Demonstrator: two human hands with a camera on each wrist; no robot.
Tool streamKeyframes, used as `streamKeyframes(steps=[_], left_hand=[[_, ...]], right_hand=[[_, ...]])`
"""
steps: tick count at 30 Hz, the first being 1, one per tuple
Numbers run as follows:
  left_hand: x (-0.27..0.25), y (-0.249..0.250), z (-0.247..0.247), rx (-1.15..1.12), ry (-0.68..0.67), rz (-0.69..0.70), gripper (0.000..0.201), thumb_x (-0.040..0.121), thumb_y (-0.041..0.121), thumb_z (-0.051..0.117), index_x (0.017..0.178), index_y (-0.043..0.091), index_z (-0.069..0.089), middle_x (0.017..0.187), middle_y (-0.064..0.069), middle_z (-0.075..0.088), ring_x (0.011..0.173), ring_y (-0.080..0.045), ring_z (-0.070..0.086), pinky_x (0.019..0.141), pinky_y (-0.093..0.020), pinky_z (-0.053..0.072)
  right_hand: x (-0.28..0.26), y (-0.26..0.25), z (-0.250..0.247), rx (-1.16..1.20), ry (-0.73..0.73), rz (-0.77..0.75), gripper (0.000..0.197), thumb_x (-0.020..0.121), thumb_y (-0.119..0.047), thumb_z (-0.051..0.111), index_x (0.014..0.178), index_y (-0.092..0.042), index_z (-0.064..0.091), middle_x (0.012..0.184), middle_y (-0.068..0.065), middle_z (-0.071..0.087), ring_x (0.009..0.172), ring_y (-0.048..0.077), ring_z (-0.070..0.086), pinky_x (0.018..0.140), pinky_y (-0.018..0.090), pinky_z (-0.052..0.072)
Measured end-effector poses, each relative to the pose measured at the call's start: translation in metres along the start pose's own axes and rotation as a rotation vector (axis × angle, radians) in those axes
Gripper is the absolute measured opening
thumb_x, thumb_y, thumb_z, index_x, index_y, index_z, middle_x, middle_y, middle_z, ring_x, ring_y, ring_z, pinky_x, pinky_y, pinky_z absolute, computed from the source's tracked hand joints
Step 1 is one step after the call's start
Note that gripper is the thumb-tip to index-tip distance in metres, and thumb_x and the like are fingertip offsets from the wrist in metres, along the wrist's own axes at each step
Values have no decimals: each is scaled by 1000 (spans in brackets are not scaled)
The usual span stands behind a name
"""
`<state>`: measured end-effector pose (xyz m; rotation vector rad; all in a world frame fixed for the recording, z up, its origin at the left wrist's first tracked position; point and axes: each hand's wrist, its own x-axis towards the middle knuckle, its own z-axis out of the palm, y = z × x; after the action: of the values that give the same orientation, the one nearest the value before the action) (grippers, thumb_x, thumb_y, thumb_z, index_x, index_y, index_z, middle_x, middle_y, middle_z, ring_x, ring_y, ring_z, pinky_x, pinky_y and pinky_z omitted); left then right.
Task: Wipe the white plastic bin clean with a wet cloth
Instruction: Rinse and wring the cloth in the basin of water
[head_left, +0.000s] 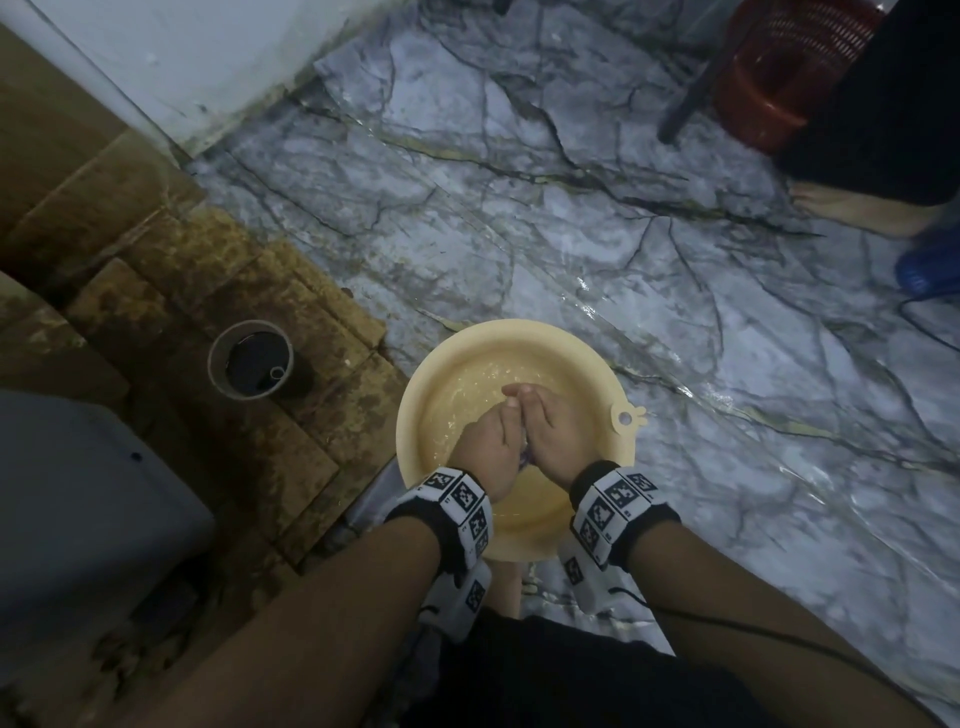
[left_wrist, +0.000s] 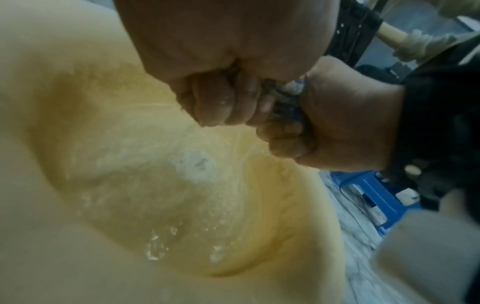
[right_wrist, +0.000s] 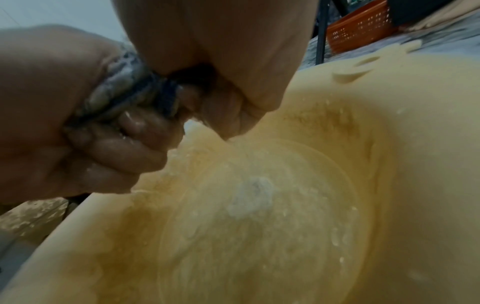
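A round cream basin (head_left: 519, 332) stands on the wet marble floor, with foamy water (left_wrist: 192, 168) in its bottom. Both hands are pressed together over it. My left hand (head_left: 488, 441) and right hand (head_left: 553, 431) each grip one end of a dark, wet cloth (left_wrist: 285, 107), bunched tight between the fists. In the right wrist view the cloth (right_wrist: 124, 84) shows grey and dark blue, with the left fingers (right_wrist: 135, 144) curled under it. Only a small purple bit of cloth (head_left: 524, 458) shows in the head view. A pale grey-white container (head_left: 78, 519) sits at lower left, apart from both hands.
An open drain pipe (head_left: 252, 358) stands up from stained brown tiles left of the basin. A red basket (head_left: 789, 67) and a dark chair leg (head_left: 691, 98) are at far right. Another person's foot (head_left: 862, 208) and a blue stool (head_left: 930, 270) lie at the right edge.
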<state>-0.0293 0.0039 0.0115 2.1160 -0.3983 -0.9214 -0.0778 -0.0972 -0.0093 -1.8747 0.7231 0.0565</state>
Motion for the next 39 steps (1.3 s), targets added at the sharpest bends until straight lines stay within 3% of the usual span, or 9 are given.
streamKeyframes(steps=[3,7,9,11,15,30,34,36,39], left_hand=[[0,-3,-2,32,-2,9,53,106,36,19,100,10,65,81,-7,67,75,-22,62,68,-26,42],[3,-8,-4,120,-17,34,49,105,36,22,107,12,64,88,-12,68,78,-26,61,70,-28,40],[4,-9,-5,176,-34,52,48,105,36,23,112,11,63,91,-15,68,81,-30,62,71,-31,42],[5,-9,-6,232,-45,80,49,105,36,23,114,9,63,91,-18,69,84,-33,64,74,-35,48],[6,-9,-7,358,-51,129,49,104,38,23,115,12,63,88,-17,70,84,-35,64,74,-37,49],[3,3,-18,490,-41,248,44,104,37,25,101,12,61,78,-12,64,77,-35,60,66,-34,41],[11,0,-18,155,15,10,49,104,40,26,72,16,54,69,-5,59,68,-25,57,62,-29,37],[13,0,-20,-6,48,-78,53,104,40,28,66,16,56,65,-3,58,65,-22,54,60,-30,37],[15,6,-24,-148,-127,-182,49,99,41,32,86,5,63,74,-16,57,66,-19,49,62,-39,45]], right_hand=[[2,-1,1,-4,-63,82,47,103,-36,31,94,-8,68,81,6,69,77,24,66,75,37,55],[1,-8,-2,14,-113,238,33,104,-29,35,80,-17,54,73,-5,54,71,15,53,76,31,46],[0,-10,-2,21,-162,337,14,99,-23,50,96,-13,58,90,2,59,80,14,56,76,21,45],[1,-6,-3,-21,-223,452,35,89,-15,63,121,-3,53,107,12,60,91,21,61,78,24,45],[4,-15,-7,172,-306,603,28,99,-16,34,84,-8,56,50,7,42,35,13,30,39,16,25],[4,-37,-26,330,-535,794,36,98,-15,33,63,-14,39,41,-2,35,28,6,21,34,9,18],[-3,-28,-19,316,-303,519,59,102,-53,29,78,-7,59,53,4,51,36,13,38,37,18,30],[-12,-23,-18,65,-172,163,56,103,-48,26,122,-10,62,87,5,67,68,9,59,61,21,47],[-27,-13,-14,-180,-59,-264,57,103,-41,27,150,-9,30,124,3,49,112,0,40,97,0,22]])
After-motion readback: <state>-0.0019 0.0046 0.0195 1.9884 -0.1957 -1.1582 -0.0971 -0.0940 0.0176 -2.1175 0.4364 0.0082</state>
